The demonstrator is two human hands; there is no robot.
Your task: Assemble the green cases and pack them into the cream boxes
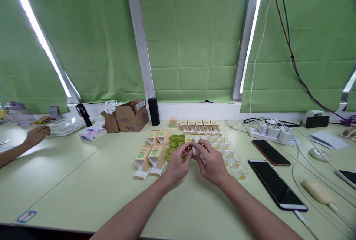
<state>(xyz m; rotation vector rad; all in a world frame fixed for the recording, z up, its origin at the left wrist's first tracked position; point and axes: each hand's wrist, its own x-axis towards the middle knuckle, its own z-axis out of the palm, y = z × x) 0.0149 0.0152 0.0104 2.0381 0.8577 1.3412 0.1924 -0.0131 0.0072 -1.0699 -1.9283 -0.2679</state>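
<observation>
My right hand [211,162] pinches a small white rounded piece [195,151] between thumb and fingers, above the middle of the table. Close against it, my left hand [178,163] has its thumb and fingers pressed together; what they hold is too small and covered to name. Just behind my hands stand small green square cups [173,142] in rows. To the left lie open kraft boxes [157,154] with green labels and flaps folded out. Clear plastic cups [239,173] with yellow spots at their bottoms stand in rows to the right, partly behind my right hand.
More small boxes [199,126] line the back. On the right are phones [278,184], a power strip [272,133], a mouse [319,155] and cables. A cardboard box [132,117], black cylinder [153,111] and tissue pack [93,132] stand left. Another person's hand [37,136] is far left.
</observation>
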